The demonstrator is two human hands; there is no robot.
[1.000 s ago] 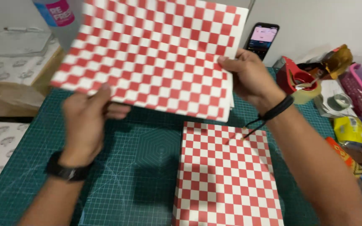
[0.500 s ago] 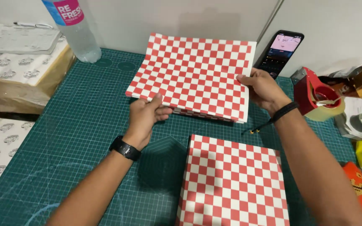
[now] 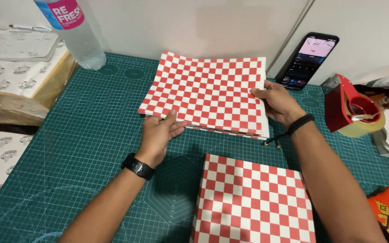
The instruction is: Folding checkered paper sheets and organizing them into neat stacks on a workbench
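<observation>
A stack of red-and-white checkered sheets (image 3: 210, 92) is held just above the green cutting mat (image 3: 91, 148) in the upper middle of the frame. A second ago it was raised and tilted high toward the camera; half a second ago it was lower; now it is brought down nearly flat against the mat, its near edge barely lifted, so it is judged to be almost set down.

The near left edge is pinched by the left hand (image 3: 158, 135), thumb on top and fingers curled beneath. The right edge is gripped by the right hand (image 3: 278, 103), fingers closed over the margin. A black watch is worn on the left wrist and a dark braided band on the right.

Two checkered stacks are counted: the held one and a second pile (image 3: 253, 202) lying flat on the mat at the lower middle, well apart from both hands. How many sheets each contains cannot be told.

Outward, one clear plastic bottle (image 3: 75, 31) stands at the upper left, and one phone (image 3: 309, 60) with a lit screen is leaned against the wall at the upper right. One red tape dispenser (image 3: 350, 108) is seen at the right edge. Printed white papers are laid on one cardboard box (image 3: 28, 87) at the far left.
</observation>
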